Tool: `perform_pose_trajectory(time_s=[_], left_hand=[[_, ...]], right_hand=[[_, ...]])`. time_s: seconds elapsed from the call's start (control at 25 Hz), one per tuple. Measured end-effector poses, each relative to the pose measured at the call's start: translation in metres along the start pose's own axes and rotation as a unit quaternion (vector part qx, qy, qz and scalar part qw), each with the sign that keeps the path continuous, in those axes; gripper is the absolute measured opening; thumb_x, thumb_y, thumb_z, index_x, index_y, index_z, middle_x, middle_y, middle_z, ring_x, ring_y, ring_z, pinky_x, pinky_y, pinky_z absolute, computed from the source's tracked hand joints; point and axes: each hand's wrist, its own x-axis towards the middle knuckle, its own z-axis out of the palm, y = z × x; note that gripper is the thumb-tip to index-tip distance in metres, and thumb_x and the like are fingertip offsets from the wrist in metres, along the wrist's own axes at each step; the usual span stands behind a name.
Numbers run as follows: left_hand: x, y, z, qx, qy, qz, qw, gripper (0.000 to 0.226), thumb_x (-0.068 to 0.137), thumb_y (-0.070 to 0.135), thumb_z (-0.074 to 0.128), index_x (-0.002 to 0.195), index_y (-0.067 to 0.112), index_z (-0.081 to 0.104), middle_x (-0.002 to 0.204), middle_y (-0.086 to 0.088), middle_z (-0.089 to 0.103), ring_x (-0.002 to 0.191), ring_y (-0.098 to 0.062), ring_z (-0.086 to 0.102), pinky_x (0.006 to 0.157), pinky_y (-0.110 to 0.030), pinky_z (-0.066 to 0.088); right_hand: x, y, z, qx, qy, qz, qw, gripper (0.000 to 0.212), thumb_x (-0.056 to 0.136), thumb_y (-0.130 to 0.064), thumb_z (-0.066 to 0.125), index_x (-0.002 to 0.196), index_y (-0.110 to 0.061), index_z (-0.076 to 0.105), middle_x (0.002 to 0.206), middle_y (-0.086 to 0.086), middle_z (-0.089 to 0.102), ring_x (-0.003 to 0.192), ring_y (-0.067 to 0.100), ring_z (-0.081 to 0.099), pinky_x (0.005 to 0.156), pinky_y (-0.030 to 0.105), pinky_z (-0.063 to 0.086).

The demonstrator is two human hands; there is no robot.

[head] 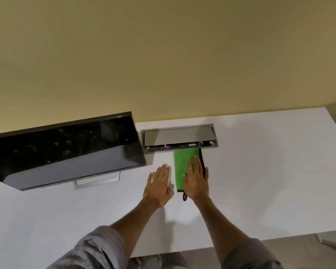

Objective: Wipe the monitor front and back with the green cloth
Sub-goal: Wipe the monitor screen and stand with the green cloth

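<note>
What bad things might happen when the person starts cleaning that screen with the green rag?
1. The monitor leans back on a narrow stand, so a hard push might tip or slide it.
2. The green cloth lies right beside the open socket box in the desk; it could snag there as the right hand lifts it.
3. The cloth's black loop may drag across the screen.

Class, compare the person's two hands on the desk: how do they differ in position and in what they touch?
The right hand lies flat on the green cloth; the left hand lies flat on the bare white desk, beside the cloth. The left hand sits nearer the monitor; the right hand sits below the desk's cable box. Both are open, palms down, fingers extended.
</note>
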Motion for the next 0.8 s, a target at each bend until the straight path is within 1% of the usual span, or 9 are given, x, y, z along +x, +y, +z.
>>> perform_pose_trajectory(time_s=[0.12, 0.2, 0.28, 0.36, 0.44, 0.52, 0.6, 0.72, 0.8], left_hand=[[0.015, 0.0, 0.009, -0.01, 0.004, -0.026, 1.0, 0.077, 0.115, 0.047, 0.027, 0.161, 0.018, -0.028, 0.178, -0.004, -0.021, 0.167, -0.026, -0.011, 0.129, -0.044, -0.01], [0.021, 0.004, 0.012, -0.013, -0.005, -0.023, 1.0, 0.076, 0.114, 0.045, 0.027, 0.167, 0.017, -0.02, 0.178, -0.004, -0.02, 0.168, -0.026, -0.01, 0.131, -0.044, -0.007], [0.025, 0.013, 0.012, -0.012, -0.018, -0.017, 1.0, 0.074, 0.115, 0.041, 0.028, 0.17, 0.015, -0.014, 0.179, -0.005, -0.019, 0.167, -0.025, -0.011, 0.133, -0.045, -0.004], [0.035, 0.017, 0.014, -0.028, -0.02, -0.008, 0.999, 0.073, 0.115, 0.037, 0.03, 0.171, 0.016, -0.012, 0.18, -0.005, -0.016, 0.167, -0.024, -0.012, 0.135, -0.046, -0.003], [0.041, 0.02, 0.013, -0.03, -0.041, 0.003, 0.999, 0.074, 0.115, 0.037, 0.032, 0.172, 0.016, -0.01, 0.18, -0.004, -0.015, 0.167, -0.024, -0.012, 0.135, -0.045, -0.005], [0.044, 0.021, 0.012, -0.022, -0.06, 0.014, 0.998, 0.075, 0.115, 0.037, 0.035, 0.172, 0.017, -0.009, 0.18, -0.004, -0.015, 0.167, -0.023, -0.015, 0.134, -0.044, -0.008], [0.045, 0.018, 0.009, -0.012, -0.067, 0.017, 0.998, 0.074, 0.115, 0.031, 0.034, 0.172, 0.017, -0.01, 0.18, -0.004, -0.015, 0.166, -0.022, -0.016, 0.135, -0.044, -0.008], [0.046, 0.014, 0.009, -0.008, -0.07, 0.02, 0.997, 0.077, 0.113, 0.022, 0.038, 0.172, 0.018, -0.012, 0.18, -0.003, -0.017, 0.166, -0.023, -0.018, 0.134, -0.044, -0.01], [0.047, 0.012, 0.007, -0.009, -0.073, 0.023, 0.997, 0.079, 0.112, 0.019, 0.041, 0.172, 0.019, -0.011, 0.18, -0.002, -0.017, 0.166, -0.023, -0.019, 0.133, -0.043, -0.012]], right_hand=[[0.019, 0.002, 0.007, -0.03, -0.032, 0.007, 0.999, 0.082, 0.105, -0.043, 0.05, 0.171, -0.015, 0.009, 0.178, 0.013, 0.005, 0.164, 0.032, 0.013, 0.128, 0.061, 0.015], [0.026, 0.003, 0.014, -0.035, -0.061, 0.012, 0.997, 0.088, 0.104, -0.051, 0.048, 0.171, -0.02, -0.001, 0.179, 0.011, -0.005, 0.165, 0.033, 0.003, 0.126, 0.067, 0.012], [0.029, 0.008, 0.024, -0.029, -0.083, 0.013, 0.996, 0.089, 0.104, -0.058, 0.043, 0.17, -0.025, -0.007, 0.178, 0.009, -0.013, 0.165, 0.032, -0.006, 0.124, 0.074, 0.013], [0.03, 0.013, 0.032, -0.014, -0.088, 0.007, 0.996, 0.092, 0.102, -0.065, 0.037, 0.169, -0.026, -0.012, 0.177, 0.009, -0.017, 0.164, 0.032, -0.011, 0.122, 0.076, 0.014], [0.03, 0.014, 0.036, -0.022, -0.081, 0.004, 0.996, 0.097, 0.099, -0.07, 0.036, 0.169, -0.023, -0.012, 0.178, 0.011, -0.014, 0.164, 0.034, -0.009, 0.122, 0.074, 0.013], [0.029, 0.013, 0.041, -0.028, -0.058, -0.003, 0.998, 0.097, 0.098, -0.069, 0.037, 0.17, -0.02, -0.006, 0.178, 0.014, -0.007, 0.165, 0.037, -0.002, 0.125, 0.073, 0.015], [0.03, 0.011, 0.041, -0.03, -0.047, -0.003, 0.998, 0.097, 0.098, -0.069, 0.039, 0.171, -0.019, -0.001, 0.178, 0.015, -0.002, 0.164, 0.038, 0.002, 0.125, 0.071, 0.014], [0.035, 0.014, 0.043, -0.034, -0.022, 0.0, 0.999, 0.099, 0.096, -0.074, 0.037, 0.171, -0.021, 0.0, 0.178, 0.014, -0.004, 0.164, 0.038, -0.003, 0.125, 0.074, 0.004], [0.039, 0.015, 0.045, -0.025, -0.017, -0.001, 1.0, 0.099, 0.096, -0.075, 0.037, 0.171, -0.024, -0.004, 0.178, 0.013, -0.008, 0.164, 0.038, -0.006, 0.124, 0.075, 0.003]])
